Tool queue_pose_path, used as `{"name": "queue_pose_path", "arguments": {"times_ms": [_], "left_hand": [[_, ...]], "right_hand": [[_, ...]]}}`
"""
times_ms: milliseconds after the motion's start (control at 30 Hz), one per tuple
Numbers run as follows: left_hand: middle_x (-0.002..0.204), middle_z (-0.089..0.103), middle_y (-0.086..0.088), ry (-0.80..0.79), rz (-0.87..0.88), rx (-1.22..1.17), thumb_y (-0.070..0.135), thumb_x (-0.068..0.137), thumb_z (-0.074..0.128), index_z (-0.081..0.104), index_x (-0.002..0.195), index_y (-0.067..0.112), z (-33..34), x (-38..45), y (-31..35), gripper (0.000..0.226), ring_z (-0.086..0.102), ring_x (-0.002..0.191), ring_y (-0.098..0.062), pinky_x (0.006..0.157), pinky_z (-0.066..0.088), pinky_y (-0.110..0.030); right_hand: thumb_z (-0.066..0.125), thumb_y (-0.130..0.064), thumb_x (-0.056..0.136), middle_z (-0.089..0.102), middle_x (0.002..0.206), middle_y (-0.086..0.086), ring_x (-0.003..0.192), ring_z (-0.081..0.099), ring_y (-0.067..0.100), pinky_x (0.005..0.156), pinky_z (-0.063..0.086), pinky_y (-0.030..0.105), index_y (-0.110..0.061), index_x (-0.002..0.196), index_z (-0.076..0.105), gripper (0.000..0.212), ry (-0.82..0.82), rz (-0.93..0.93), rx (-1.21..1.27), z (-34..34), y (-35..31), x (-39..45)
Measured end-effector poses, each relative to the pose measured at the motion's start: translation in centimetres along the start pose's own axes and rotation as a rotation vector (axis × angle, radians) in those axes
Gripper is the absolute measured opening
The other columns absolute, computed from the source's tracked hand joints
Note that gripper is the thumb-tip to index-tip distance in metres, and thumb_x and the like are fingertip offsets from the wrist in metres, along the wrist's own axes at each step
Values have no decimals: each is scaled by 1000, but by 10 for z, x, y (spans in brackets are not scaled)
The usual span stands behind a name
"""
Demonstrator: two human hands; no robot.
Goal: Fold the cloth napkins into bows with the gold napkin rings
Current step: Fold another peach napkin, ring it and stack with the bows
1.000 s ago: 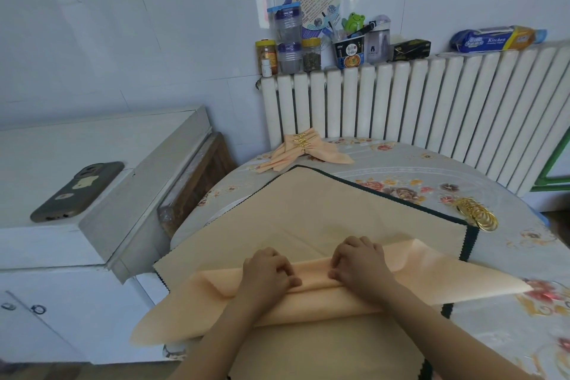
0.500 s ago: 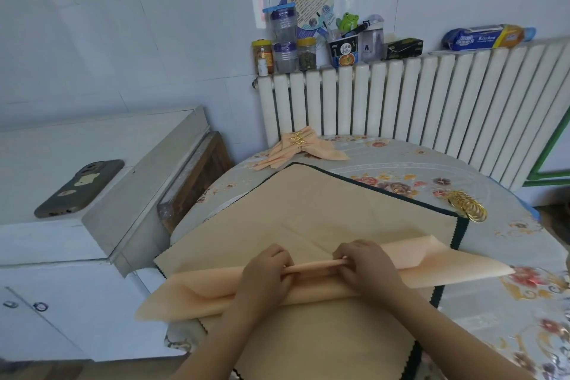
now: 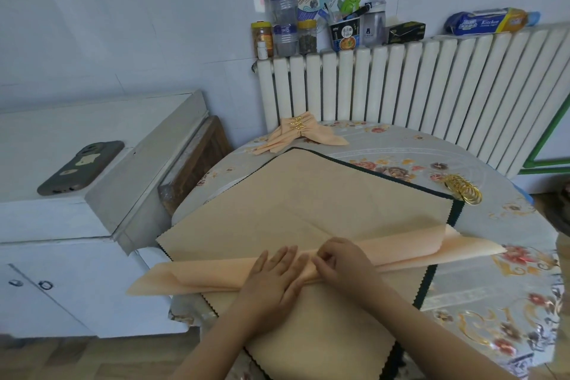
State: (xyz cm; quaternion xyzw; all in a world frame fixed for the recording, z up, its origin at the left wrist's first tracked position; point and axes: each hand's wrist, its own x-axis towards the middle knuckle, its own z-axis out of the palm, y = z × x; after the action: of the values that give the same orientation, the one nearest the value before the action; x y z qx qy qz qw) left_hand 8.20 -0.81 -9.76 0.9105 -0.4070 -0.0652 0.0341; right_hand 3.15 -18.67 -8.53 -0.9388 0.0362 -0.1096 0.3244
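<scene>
A peach cloth napkin [image 3: 197, 276], folded into a long narrow band, lies across a beige mat [image 3: 308, 194] on the round table. My left hand [image 3: 274, 271] presses flat on the band's middle with straight fingers. Beside it, my right hand [image 3: 342, 262] has curled fingers pinching the band's upper folded edge. The band's right end [image 3: 462, 250] flares open in two layers. A pile of gold napkin rings [image 3: 462, 190] lies at the mat's right corner. Several finished napkin bows with gold rings [image 3: 297, 133] sit at the table's far edge.
The table has a floral cover [image 3: 493, 287] and stands against a white radiator [image 3: 401, 86] topped with jars, cups and boxes. A white cabinet [image 3: 92, 148] with a phone [image 3: 81, 166] on it stands at the left. The band's left end overhangs the table edge.
The napkin band has been folded narrower. My left hand went from curled on the fold to lying flat on it. My right hand still pinches the edge.
</scene>
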Motion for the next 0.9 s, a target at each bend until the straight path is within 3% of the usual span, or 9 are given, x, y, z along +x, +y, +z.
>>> {"name": "queue_pose_path", "arguments": {"times_ms": [100,200,267,367,433,567,634,767,900], "left_hand": [[157,2,12,33,-38,-128,36,102,14,9,150,26,0,2,-3,49,-6,139,7,111,-14,-19],[157,13,11,121,-138,-179,53,87,3,20,148,30,1,-8,-22,68,7,142,2,109,-8,-15],[153,26,8,145,-247,-190,60,71,-2,31,144,35,1,-16,-42,84,21,140,-8,111,6,-21],[131,44,4,142,-346,-212,62,80,32,47,133,38,-10,-18,-58,60,37,124,-18,101,25,-31],[123,46,6,62,-376,-170,52,85,53,50,126,41,-21,-12,-57,42,38,120,-17,97,27,-32],[111,57,8,11,-428,-203,51,71,72,57,100,35,-40,0,-64,37,50,108,-14,85,37,-30],[109,58,8,-48,-448,-235,53,65,76,55,93,32,-45,4,-68,40,53,101,-13,79,41,-28],[110,61,3,-163,-474,-197,55,67,75,59,101,23,-51,10,-68,49,55,100,-16,80,42,-29],[100,62,1,-68,-478,-185,50,69,75,55,88,24,-52,1,-55,38,56,94,-17,69,37,-26]], "right_hand": [[65,-20,84,62,75,1,74,54,12,62,33,11,-15,75,63,11,-3,114,189,15,-20,9],[68,-20,80,58,78,-6,77,53,9,68,35,15,-21,78,62,7,-13,198,239,27,-26,8],[72,-20,74,52,80,-7,79,53,10,72,36,14,-20,84,68,11,-20,160,207,33,-29,7],[74,-31,71,45,84,-7,89,52,13,84,39,18,-28,96,72,25,-35,162,133,39,-35,6],[72,-41,72,43,89,-7,99,48,13,93,36,20,-37,102,70,31,-69,170,58,39,-40,8],[67,-50,75,39,95,-6,108,43,16,98,32,22,-45,111,65,36,-136,173,-20,36,-49,10],[64,-51,77,37,97,-6,110,41,18,99,31,24,-46,115,62,38,-173,170,-63,35,-50,11],[62,-51,79,38,102,-4,115,39,20,100,32,26,-47,119,58,40,-231,176,-97,34,-52,13],[61,-50,80,41,108,-1,117,38,22,100,33,27,-48,121,57,41,-264,174,-107,32,-52,14]]}}
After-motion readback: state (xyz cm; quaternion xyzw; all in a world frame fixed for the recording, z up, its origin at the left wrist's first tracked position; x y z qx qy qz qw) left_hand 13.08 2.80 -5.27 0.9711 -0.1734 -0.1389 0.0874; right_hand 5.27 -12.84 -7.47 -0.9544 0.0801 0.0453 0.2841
